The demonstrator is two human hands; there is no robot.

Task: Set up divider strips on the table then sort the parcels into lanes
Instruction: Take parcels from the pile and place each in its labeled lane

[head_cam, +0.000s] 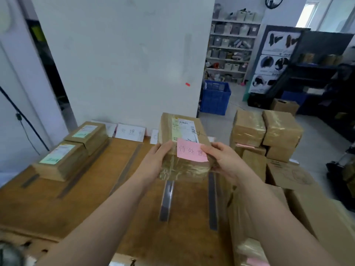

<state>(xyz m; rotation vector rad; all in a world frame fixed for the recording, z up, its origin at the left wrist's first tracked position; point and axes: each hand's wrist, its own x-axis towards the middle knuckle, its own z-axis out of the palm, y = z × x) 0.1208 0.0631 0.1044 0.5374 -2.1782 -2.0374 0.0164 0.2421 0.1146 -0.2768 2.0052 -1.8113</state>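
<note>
Above the table [76, 208], a parcel [182, 127] is held by left hand [155, 162] and right hand [226, 162], fingers curled round its near end, its long axis aligned with the divider strips [166, 200] beneath.

Head-worn view, forward and down, close above the table [57, 208].

Parcel [182, 131] w/ pink note [190, 152] btwn left hand [153, 162] & right hand [228, 162], above divider strips [166, 200] on table [76, 208]
</note>
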